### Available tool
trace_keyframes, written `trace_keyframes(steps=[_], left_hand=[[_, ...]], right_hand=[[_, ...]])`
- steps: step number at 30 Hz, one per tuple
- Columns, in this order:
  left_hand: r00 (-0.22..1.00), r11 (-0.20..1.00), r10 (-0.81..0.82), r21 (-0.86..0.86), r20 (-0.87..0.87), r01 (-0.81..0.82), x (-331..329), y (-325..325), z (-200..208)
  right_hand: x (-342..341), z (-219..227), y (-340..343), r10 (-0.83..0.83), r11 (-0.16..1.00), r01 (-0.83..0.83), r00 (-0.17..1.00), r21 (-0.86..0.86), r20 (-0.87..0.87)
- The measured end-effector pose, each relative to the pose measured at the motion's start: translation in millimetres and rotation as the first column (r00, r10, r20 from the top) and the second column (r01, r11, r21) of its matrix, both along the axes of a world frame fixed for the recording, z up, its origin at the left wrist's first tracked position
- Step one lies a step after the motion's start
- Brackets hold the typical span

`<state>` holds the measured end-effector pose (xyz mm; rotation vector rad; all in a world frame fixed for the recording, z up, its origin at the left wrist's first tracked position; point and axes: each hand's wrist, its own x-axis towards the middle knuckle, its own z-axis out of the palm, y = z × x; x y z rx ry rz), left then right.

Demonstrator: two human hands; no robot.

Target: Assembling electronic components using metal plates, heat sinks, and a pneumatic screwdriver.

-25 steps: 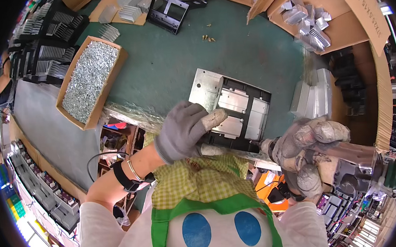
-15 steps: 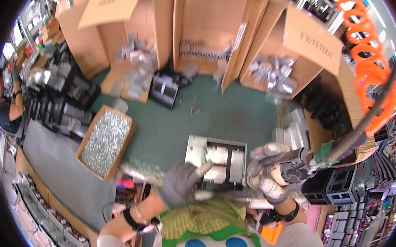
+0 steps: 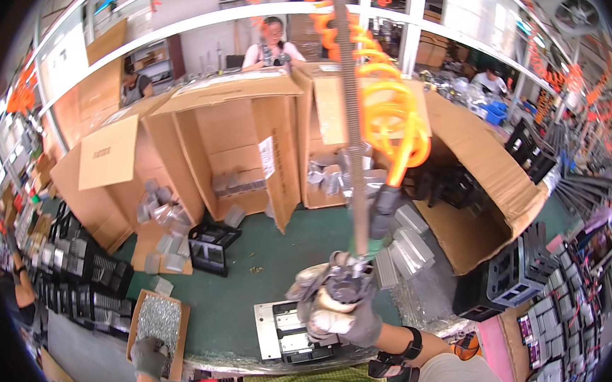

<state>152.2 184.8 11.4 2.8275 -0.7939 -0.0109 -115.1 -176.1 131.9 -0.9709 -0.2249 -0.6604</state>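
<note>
My right hand (image 3: 343, 320), in a grey and white glove, is wrapped round a power screwdriver (image 3: 344, 282) with a hose at its top. The tool stands over a black frame with silver metal plates (image 3: 268, 332) at the bench's near edge. The driver's tip and part of the frame are hidden behind my hand. At the left, my gloved left hand (image 3: 149, 356) reaches into a cardboard box (image 3: 181, 339) full of small shiny metal pieces (image 3: 157, 318), probably screws. Its fingers are bent among them; what they hold is too small to make out.
Open cartons (image 3: 238, 139) with clear plastic pieces line the back. A black frame (image 3: 208, 249) lies near the left carton. Metal strips (image 3: 404, 255) lie right of the driver, below its orange coiled hose (image 3: 389, 107). Black housings (image 3: 496, 277) stand at right. Other people sit beyond.
My left hand has moved from the frame to the box of metal pieces. My right hand has brought the screwdriver over the frame. The view has tilted up, showing more background.
</note>
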Motion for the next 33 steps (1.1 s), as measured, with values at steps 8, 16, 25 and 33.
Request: trace_keyframes(steps=[8, 16, 25, 33], left_hand=[[0.911, 0.974, -0.127, -0.125, 0.392, 0.189, 5.4, 10.2, 21.1], [0.954, 0.709, -0.239, -0.639, 0.178, 0.297, -92.3, -89.1, 85.2], [0.710, 0.459, -0.599, -0.568, 0.370, 0.683, -155.1, -179.6, 69.7], [0.715, 0.380, -0.619, -0.672, 0.326, 0.636, -161.7, -178.4, 70.3]], right_hand=[[-0.4, -5.7, 2.4, -0.010, 0.995, 0.004, 0.998, -0.104, -0.061], [-1.2, 8.5, 18.4, -0.224, 0.891, 0.169, 0.971, -0.421, -0.085], [-4.1, 37.3, -7.1, 0.242, 0.953, -0.194, 0.950, -0.234, 0.198], [-19.8, 37.9, 4.9, 0.126, 0.957, -0.111, 0.991, -0.267, 0.039]])
